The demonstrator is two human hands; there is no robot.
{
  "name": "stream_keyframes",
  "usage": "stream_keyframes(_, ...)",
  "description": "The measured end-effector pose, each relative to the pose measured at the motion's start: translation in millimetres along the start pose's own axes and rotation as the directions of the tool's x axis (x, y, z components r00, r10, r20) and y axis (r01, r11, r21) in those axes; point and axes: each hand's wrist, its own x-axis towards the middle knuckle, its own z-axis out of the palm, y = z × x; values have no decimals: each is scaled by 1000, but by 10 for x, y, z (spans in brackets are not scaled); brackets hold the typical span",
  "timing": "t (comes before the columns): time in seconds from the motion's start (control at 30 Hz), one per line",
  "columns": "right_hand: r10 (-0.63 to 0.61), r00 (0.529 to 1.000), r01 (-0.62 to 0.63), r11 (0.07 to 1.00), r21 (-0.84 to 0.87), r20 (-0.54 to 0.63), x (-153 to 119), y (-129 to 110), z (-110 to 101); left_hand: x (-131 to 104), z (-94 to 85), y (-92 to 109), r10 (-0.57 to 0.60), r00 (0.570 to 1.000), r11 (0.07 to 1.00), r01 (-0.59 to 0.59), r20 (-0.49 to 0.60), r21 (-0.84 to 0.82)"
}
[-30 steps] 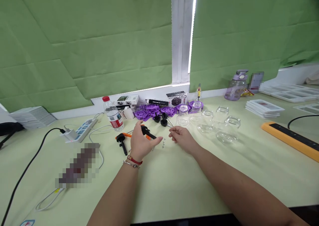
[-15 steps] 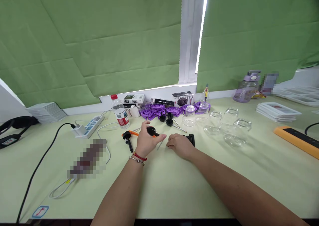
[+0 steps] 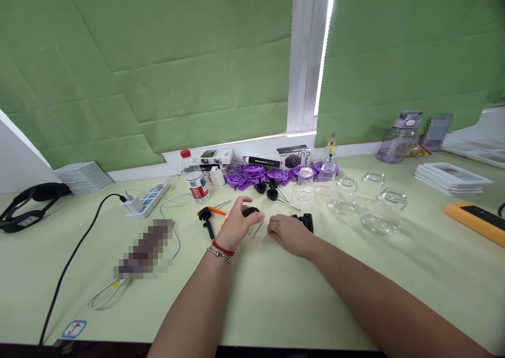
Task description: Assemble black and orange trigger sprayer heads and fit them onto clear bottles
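Observation:
My left hand (image 3: 236, 226) is curved over the table, its thumb out to the right and its fingers curled round a black round-headed part (image 3: 251, 211). Thin metal shafts (image 3: 258, 228) show below the thumb. My right hand (image 3: 290, 233) rests low beside it with bent fingers pressed together; anything inside them is hidden. A black plastic piece (image 3: 306, 221) lies just behind the right hand. Left of my left hand are a black part with a stem (image 3: 205, 218) and an orange-handled tool (image 3: 216, 211).
Black knobbed parts (image 3: 272, 191) and purple plastic pieces (image 3: 252, 175) lie behind my hands, near boxes (image 3: 292, 157) and a water bottle (image 3: 195, 182). Upside-down glass cups (image 3: 381, 213) stand to the right. A power strip (image 3: 148, 203) and a blurred phone-like object (image 3: 145, 248) are on the left.
The view has shifted slightly, moving everything rightward in the picture. The black part at my left hand has turned, showing its round head. My right hand stays low on the table.

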Motion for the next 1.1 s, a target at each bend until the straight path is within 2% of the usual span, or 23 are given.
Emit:
stream_keyframes(0.1, 2, 1000, -2, 1000, 20, -4, -3, -15, -41, -11, -24, 13, -30, 994, 994, 41, 106, -106)
stream_keyframes(0.17, 50, 998, -47, 995, 86, -30, -18, -9, -109, -13, -38, 10, -72, 983, 982, 99, 166, -161)
stream_keyframes(0.27, 131, 985, -99, 964, 248, -116, -80, 20, -270, -17, -37, 5, -169, 954, 959, 218, 249, -180)
stream_keyframes(0.33, 149, 969, -71, 931, 358, -196, -140, 34, -389, -27, -11, 11, -228, 921, 946, 286, 317, -150)
stream_keyframes(0.43, 105, 958, 29, 890, 456, -268, -218, 13, -522, -59, 59, 38, -277, 862, 934, 345, 424, -90)
stream_keyframes(0.57, -46, 976, 143, 872, 468, -212, -244, -64, -570, -110, 146, 65, -292, 805, 934, 355, 516, -25)
stream_keyframes(0.67, -112, 983, 166, 886, 432, -148, -234, -87, -557, -128, 172, 54, -298, 777, 937, 348, 554, 16)
stream_keyframes(0.83, -140, 983, 175, 899, 402, -116, -241, -69, -551, -113, 176, 17, -329, 755, 927, 372, 567, 42)
stream_keyframes(1.1, -141, 987, 162, 894, 417, -81, -249, -101, -561, -99, 177, 8, -344, 748, 921, 386, 568, 51)
